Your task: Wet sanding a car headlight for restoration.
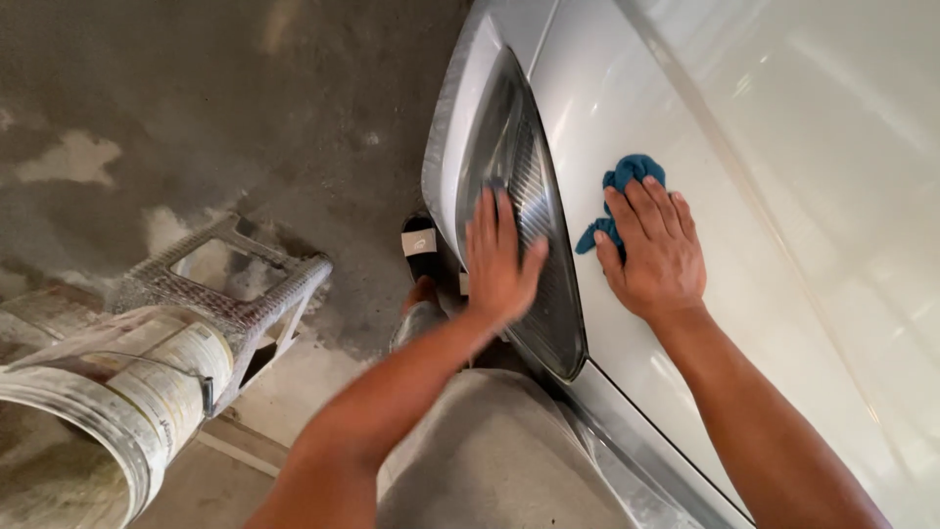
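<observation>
My left hand [499, 257] lies flat with fingers spread on the dark headlight lens [529, 167] of a white car; the hand is blurred and holds nothing that I can see. My right hand [658, 250] presses a crumpled teal cloth [627, 181] against the white car panel [783, 196] just right of the headlight. Part of the cloth sticks out above and to the left of my fingers. Both forearms reach up from the bottom of the view.
A dusty plastic stool [235, 284] stands on the stained concrete floor [196, 98] at the left. A dirty white bucket [108, 411] fills the lower left corner. My sandalled foot [421, 255] and grey-trousered leg [490, 451] are below the headlight.
</observation>
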